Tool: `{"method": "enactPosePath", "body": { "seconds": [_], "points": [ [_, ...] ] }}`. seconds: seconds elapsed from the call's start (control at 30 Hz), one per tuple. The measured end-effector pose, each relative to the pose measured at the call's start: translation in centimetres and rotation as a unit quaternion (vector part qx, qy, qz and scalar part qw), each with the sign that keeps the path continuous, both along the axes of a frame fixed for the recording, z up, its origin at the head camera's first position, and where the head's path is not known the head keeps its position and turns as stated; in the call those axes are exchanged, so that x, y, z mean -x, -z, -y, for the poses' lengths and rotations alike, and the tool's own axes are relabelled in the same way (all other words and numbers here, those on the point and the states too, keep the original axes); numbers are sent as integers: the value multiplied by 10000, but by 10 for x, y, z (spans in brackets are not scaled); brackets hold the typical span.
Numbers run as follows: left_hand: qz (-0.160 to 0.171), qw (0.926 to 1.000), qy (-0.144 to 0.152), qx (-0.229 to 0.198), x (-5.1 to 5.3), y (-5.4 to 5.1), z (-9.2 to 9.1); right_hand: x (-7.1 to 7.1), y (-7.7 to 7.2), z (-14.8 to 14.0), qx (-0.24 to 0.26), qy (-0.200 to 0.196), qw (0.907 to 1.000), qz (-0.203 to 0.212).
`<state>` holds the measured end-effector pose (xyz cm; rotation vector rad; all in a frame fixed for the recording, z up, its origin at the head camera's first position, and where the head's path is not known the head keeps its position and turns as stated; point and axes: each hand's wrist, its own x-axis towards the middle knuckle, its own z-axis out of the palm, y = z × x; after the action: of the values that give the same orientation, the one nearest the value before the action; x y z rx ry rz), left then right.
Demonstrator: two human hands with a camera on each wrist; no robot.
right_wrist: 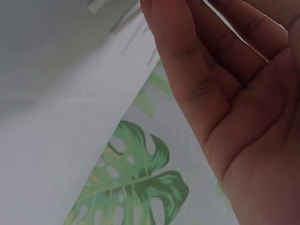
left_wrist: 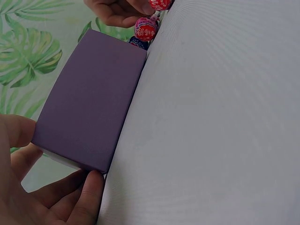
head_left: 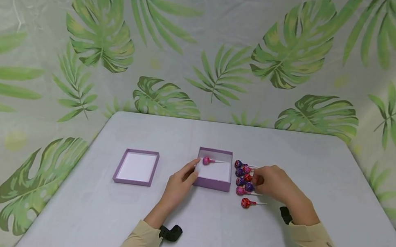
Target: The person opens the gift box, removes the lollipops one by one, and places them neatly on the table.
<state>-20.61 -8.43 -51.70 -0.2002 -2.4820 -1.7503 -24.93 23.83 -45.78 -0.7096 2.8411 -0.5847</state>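
Note:
An open purple box (head_left: 211, 184) with a white inside holds one pink lollipop (head_left: 206, 161), its stick pointing right. My left hand (head_left: 180, 184) grips the box's left side; up close in the left wrist view, the thumb and fingers of the left hand (left_wrist: 51, 187) are around the box's end (left_wrist: 89, 103). Right of the box lie several lollipops in purple, pink and red wrappers, sticks to the right. Over them, my right hand (head_left: 275, 183) has its fingertips drawn together at the stick end of a purple lollipop (head_left: 249, 186). The right wrist view leaves those fingertips out.
A matching purple lid (head_left: 134, 182) lies inner side up on the left of the white table (head_left: 214, 232). A red lollipop (head_left: 245, 203) lies nearest me, apart from the group. Behind the table hangs a leaf-patterned cloth (head_left: 227, 32).

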Motion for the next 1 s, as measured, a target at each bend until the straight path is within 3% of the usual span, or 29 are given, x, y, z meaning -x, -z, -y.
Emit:
{"method": "enactPosePath", "body": {
  "seconds": [0.3,0.73,1.0],
  "points": [
    [90,10000,-13,-13,0,0,0,-2,-8,-8,-375,103,9989,270],
    [69,10000,-12,-27,0,1,-1,-2,-4,-13,-292,94,9993,199],
    [61,10000,-14,-19,-1,-1,-1,-3,-10,-18,-288,226,9993,101]
  ]
}}
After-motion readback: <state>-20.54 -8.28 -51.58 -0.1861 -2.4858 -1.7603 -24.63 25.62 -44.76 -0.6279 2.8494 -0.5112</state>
